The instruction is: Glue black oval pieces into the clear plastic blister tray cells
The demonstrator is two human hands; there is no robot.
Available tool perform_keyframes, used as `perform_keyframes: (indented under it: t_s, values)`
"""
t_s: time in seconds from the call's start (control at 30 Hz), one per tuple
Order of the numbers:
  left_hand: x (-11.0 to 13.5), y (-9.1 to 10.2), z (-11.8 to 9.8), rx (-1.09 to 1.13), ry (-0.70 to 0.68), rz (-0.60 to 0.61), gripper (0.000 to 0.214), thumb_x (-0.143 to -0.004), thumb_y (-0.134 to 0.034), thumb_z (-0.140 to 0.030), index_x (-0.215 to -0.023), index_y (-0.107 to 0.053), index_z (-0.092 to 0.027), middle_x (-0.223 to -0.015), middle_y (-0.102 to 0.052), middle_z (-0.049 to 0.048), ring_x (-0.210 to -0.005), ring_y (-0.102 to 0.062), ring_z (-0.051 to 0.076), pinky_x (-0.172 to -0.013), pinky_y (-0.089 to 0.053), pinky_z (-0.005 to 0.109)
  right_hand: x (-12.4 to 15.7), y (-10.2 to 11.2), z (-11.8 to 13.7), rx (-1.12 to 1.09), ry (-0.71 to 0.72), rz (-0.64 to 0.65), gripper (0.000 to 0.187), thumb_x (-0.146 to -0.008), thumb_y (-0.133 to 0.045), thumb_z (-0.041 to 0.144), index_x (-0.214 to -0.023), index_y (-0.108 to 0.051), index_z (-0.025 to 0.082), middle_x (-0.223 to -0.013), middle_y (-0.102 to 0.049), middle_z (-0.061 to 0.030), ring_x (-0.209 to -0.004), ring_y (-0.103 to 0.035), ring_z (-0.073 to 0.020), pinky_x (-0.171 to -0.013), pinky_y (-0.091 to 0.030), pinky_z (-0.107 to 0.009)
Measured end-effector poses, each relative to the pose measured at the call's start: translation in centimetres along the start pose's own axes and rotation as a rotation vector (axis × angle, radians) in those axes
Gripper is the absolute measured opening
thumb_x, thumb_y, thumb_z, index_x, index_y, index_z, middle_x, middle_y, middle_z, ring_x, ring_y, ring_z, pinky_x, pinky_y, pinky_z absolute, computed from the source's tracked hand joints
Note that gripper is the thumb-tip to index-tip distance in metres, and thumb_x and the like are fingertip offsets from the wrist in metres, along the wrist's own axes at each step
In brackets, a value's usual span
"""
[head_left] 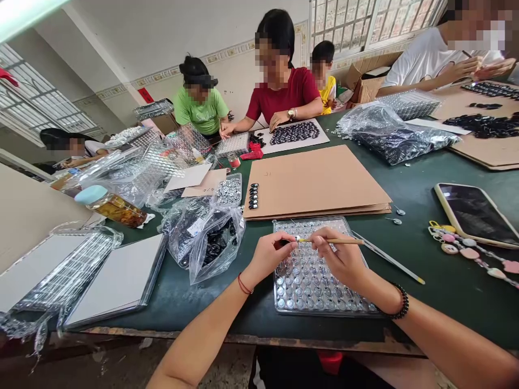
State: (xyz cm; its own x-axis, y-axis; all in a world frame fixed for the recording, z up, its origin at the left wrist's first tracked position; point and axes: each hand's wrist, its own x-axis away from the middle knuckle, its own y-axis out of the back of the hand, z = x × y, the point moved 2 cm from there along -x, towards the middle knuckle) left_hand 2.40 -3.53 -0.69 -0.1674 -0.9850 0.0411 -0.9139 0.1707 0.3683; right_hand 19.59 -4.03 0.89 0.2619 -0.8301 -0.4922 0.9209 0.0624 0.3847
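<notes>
Over a clear plastic tray (pixel 284 310) of round silvery pieces, both my hands are raised close together. My left hand (pixel 268 255) is closed in a pinch on a small black piece with a pale shiny spot (pixel 297 238). Between the fingers of my right hand (pixel 338 254) lies a thin wooden-handled brush (pixel 349 241), its tip at the small piece; the tip is too small to make out clearly. Beyond the tray, a short column of black oval pieces (pixel 253 196) sits on stacked brown cardboard sheets (pixel 316 181).
Left of the tray lie an open plastic bag of black pieces (pixel 219 240), a small box of silvery pieces (pixel 229 190) and a jar (pixel 117 208). A clear stick (pixel 395 263) and a phone (pixel 478 213) are on the right. Several people sit around the green table (pixel 227 302).
</notes>
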Motion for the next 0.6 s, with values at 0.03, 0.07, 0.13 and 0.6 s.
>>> perform_keyframes:
  t_s: [0.03,0.07,0.13,0.6]
  values:
    - [0.05,-0.07,-0.02,0.023,0.011,0.003,0.024,-0.070,-0.060,-0.038,-0.076,-0.061,-0.015,-0.052,-0.052,-0.0029,-0.044,-0.047,0.009,-0.043,-0.037,0.020,0.02,-0.02,-0.01,0.010,-0.001,0.004,0.024,-0.089,-0.036,0.028,-0.077,-0.052,0.017,-0.062,-0.053,-0.0011,-0.051,-0.046,-0.0098,-0.049,-0.036,-0.022]
    - [0.10,-0.13,-0.05,0.036,0.016,0.004,0.024,-0.070,-0.061,-0.039,-0.074,-0.060,-0.015,-0.051,-0.051,-0.0031,-0.044,-0.046,0.009,-0.043,-0.037,0.020,0.03,-0.06,-0.01,0.024,0.000,0.010,0.024,-0.089,-0.036,0.029,-0.076,-0.052,0.017,-0.062,-0.053,-0.0010,-0.051,-0.046,-0.0099,-0.048,-0.036,-0.022]
    - [0.14,-0.18,-0.08,0.040,0.021,-0.001,0.025,-0.067,-0.063,-0.039,-0.074,-0.060,-0.014,-0.051,-0.051,-0.0031,-0.043,-0.046,0.009,-0.043,-0.038,0.020,0.03,-0.14,0.03,0.054,0.007,0.021,0.024,-0.089,-0.036,0.029,-0.076,-0.052,0.017,-0.061,-0.053,-0.0010,-0.051,-0.046,-0.0100,-0.048,-0.035,-0.022]
    - [-0.03,-0.01,-0.56,0.022,0.042,0.077,0.033,-0.068,-0.064,-0.033,-0.094,-0.062,-0.013,-0.063,-0.059,0.0012,-0.051,-0.053,0.011,-0.050,-0.043,0.022,0.07,-0.41,0.05,0.132,0.078,0.106,0.021,-0.089,-0.036,0.026,-0.079,-0.052,0.018,-0.061,-0.053,-0.0002,-0.051,-0.046,-0.0105,-0.049,-0.033,-0.022]
